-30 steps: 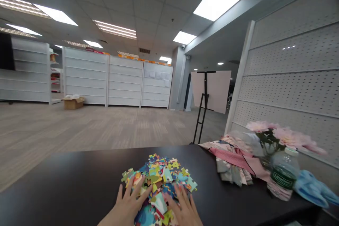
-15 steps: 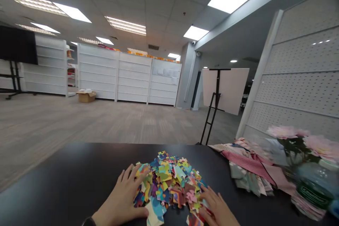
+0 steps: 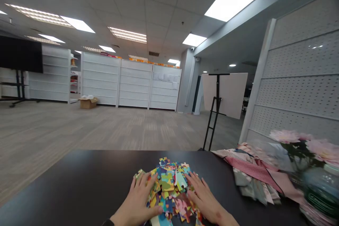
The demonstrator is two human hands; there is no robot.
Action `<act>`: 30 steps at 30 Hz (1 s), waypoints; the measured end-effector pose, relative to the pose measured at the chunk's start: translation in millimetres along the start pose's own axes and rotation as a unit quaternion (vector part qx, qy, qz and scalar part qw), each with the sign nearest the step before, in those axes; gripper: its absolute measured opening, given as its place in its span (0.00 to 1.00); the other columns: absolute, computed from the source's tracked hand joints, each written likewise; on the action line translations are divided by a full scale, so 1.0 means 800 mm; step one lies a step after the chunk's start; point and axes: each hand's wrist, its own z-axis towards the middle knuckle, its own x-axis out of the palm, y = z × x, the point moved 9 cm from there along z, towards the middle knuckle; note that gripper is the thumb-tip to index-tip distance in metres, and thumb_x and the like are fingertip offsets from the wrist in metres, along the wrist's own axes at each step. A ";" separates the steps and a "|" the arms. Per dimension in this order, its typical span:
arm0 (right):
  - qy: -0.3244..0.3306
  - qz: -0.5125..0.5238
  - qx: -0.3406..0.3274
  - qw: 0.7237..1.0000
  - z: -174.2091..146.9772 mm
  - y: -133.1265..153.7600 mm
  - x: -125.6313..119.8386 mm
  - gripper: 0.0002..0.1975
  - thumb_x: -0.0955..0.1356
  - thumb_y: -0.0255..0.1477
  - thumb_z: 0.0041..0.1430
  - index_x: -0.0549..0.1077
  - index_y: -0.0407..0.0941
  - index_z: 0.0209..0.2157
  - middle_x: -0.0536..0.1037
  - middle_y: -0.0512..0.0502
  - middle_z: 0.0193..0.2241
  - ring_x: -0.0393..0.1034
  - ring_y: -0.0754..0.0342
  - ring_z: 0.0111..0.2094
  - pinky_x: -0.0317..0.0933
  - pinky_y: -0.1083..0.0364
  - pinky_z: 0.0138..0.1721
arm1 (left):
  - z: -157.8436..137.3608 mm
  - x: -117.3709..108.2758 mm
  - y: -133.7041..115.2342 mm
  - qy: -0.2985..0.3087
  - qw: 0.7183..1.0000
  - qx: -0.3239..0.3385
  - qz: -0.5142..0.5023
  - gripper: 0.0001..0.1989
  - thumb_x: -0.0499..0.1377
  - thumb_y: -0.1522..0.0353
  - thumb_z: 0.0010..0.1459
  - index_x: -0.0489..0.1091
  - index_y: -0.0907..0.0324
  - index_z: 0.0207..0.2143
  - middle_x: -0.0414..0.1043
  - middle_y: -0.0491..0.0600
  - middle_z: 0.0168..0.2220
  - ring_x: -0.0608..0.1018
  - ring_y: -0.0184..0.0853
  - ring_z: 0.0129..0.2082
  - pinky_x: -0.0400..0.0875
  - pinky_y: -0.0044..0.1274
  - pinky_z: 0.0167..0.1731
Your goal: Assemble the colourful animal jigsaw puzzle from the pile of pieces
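A heap of colourful jigsaw puzzle pieces (image 3: 167, 182) lies on the black table (image 3: 79, 183) in front of me. Against the left side of the heap rests my left hand (image 3: 141, 196), its fingers spread over the outer pieces and its thumb near the front. My right hand (image 3: 205, 197) lies on the right side with its fingers stretched out, touching pieces there. Neither hand grips a piece that I can see. Some pieces are hidden beneath both hands.
At the table's right lie folded cloths (image 3: 256, 169) with a pink band, beside pink flowers (image 3: 284, 136) and a large clear bottle (image 3: 323, 190). An easel with a white board (image 3: 230, 93) stands behind the table. A cardboard box (image 3: 88, 103) sits by white shelves (image 3: 135, 83).
My right hand has moved up and left onto the pile, and my left hand has shifted slightly right. The heap looks narrower between them. The view has tilted up a little.
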 end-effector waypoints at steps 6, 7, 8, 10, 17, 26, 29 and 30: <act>-0.011 0.029 -0.011 0.999 -0.020 0.045 0.017 0.40 0.56 0.51 0.69 0.39 0.45 0.72 0.38 0.40 0.73 0.29 0.43 0.73 0.28 0.33 0.70 | 0.004 0.011 -0.012 -0.029 1.000 0.003 -0.009 0.45 0.46 0.37 0.60 0.43 0.48 0.72 0.37 0.53 0.75 0.38 0.53 0.73 0.35 0.51 0.68; -0.014 0.014 -0.014 1.000 -0.021 0.052 0.022 0.43 0.59 0.52 0.66 0.39 0.46 0.72 0.37 0.39 0.73 0.29 0.41 0.73 0.27 0.31 0.69 | 0.004 0.011 -0.016 -0.037 0.999 0.016 -0.017 0.43 0.45 0.39 0.63 0.43 0.48 0.72 0.36 0.52 0.75 0.37 0.52 0.73 0.35 0.50 0.69; -0.016 -0.004 -0.018 1.000 -0.021 0.058 0.027 0.46 0.62 0.53 0.64 0.40 0.47 0.72 0.38 0.39 0.73 0.28 0.39 0.73 0.27 0.29 0.68 | 0.004 0.011 -0.022 -0.039 0.998 0.030 -0.026 0.41 0.44 0.41 0.64 0.42 0.48 0.72 0.36 0.51 0.75 0.36 0.51 0.73 0.35 0.49 0.69; -0.021 -0.031 -0.024 0.999 -0.021 0.065 0.033 0.49 0.67 0.54 0.59 0.43 0.48 0.72 0.41 0.39 0.73 0.30 0.36 0.73 0.27 0.28 0.68 | 0.002 0.015 -0.035 -0.028 0.997 0.059 -0.046 0.36 0.45 0.46 0.67 0.40 0.46 0.72 0.35 0.49 0.75 0.35 0.49 0.73 0.34 0.49 0.69; -0.087 -0.043 -0.062 0.993 -0.045 0.057 0.008 0.29 0.58 0.45 0.70 0.62 0.45 0.66 0.53 0.38 0.71 0.44 0.41 0.72 0.38 0.34 0.70 | -0.013 0.014 -0.081 0.055 0.985 0.151 -0.062 0.51 0.61 0.69 0.50 0.39 0.43 0.72 0.28 0.46 0.75 0.31 0.46 0.73 0.29 0.48 0.68; -0.051 -0.136 -0.062 0.987 -0.068 -0.019 0.078 0.38 0.71 0.45 0.58 0.55 0.65 0.67 0.57 0.51 0.68 0.54 0.29 0.67 0.59 0.29 0.61 | -0.019 0.006 -0.073 0.033 0.989 0.147 -0.007 0.47 0.53 0.37 0.57 0.44 0.44 0.71 0.34 0.55 0.74 0.36 0.59 0.72 0.32 0.57 0.66; -0.038 -0.176 -0.042 0.983 -0.075 -0.044 0.072 0.37 0.67 0.51 0.61 0.54 0.60 0.68 0.55 0.47 0.68 0.52 0.30 0.67 0.58 0.28 0.61 | -0.012 0.020 -0.106 0.005 0.982 0.188 -0.005 0.46 0.51 0.36 0.57 0.44 0.43 0.71 0.36 0.56 0.74 0.38 0.63 0.71 0.34 0.60 0.65; -0.040 -0.187 -0.028 0.981 -0.077 -0.052 0.063 0.36 0.64 0.53 0.62 0.56 0.58 0.68 0.55 0.45 0.68 0.52 0.31 0.67 0.57 0.29 0.62 | -0.007 0.023 -0.121 -0.012 0.976 0.216 0.001 0.45 0.51 0.37 0.58 0.45 0.44 0.71 0.37 0.56 0.74 0.40 0.62 0.72 0.36 0.60 0.65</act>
